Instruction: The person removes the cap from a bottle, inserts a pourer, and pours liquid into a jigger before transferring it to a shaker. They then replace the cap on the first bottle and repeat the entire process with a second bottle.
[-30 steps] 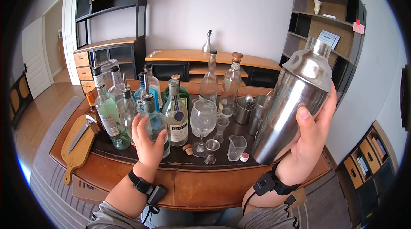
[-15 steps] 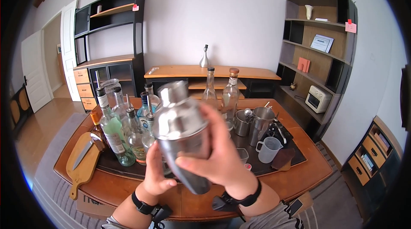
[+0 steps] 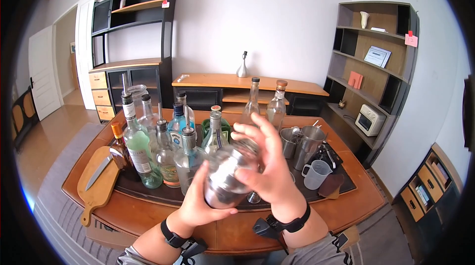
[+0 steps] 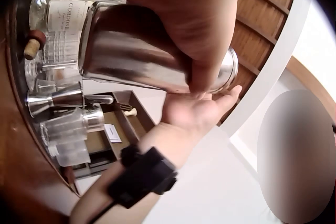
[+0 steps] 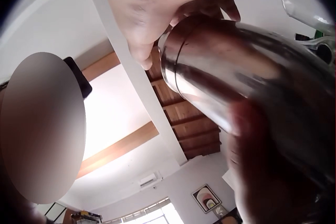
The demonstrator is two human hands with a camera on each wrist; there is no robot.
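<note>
A shiny steel cocktail shaker (image 3: 225,178) is held up over the front of the table, tilted. My left hand (image 3: 195,208) wraps round its body, with the fingers on one side and the thumb on the other. At the shaker's upper end is my right hand (image 3: 269,166), its fingers spread above the top and its thumb overlapping the metal in the head view. In the left wrist view, the right hand (image 4: 191,113) lies beyond the shaker with fingers extended. A double jigger (image 4: 55,100) stands on the table behind the shaker's base.
Several bottles (image 3: 142,151) crowd the table's left half. A wooden cutting board (image 3: 101,191) with a knife (image 3: 98,173) lies at the left edge. Right of the hands stand metal tins (image 3: 308,148) and a clear measuring jug (image 3: 316,176). A loose cork (image 4: 34,45) lies beside the glassware.
The shaker has come from the right to the middle, first in the right hand alone. My left hand now grips its body, while the right hand's fingers have spread near its top.
</note>
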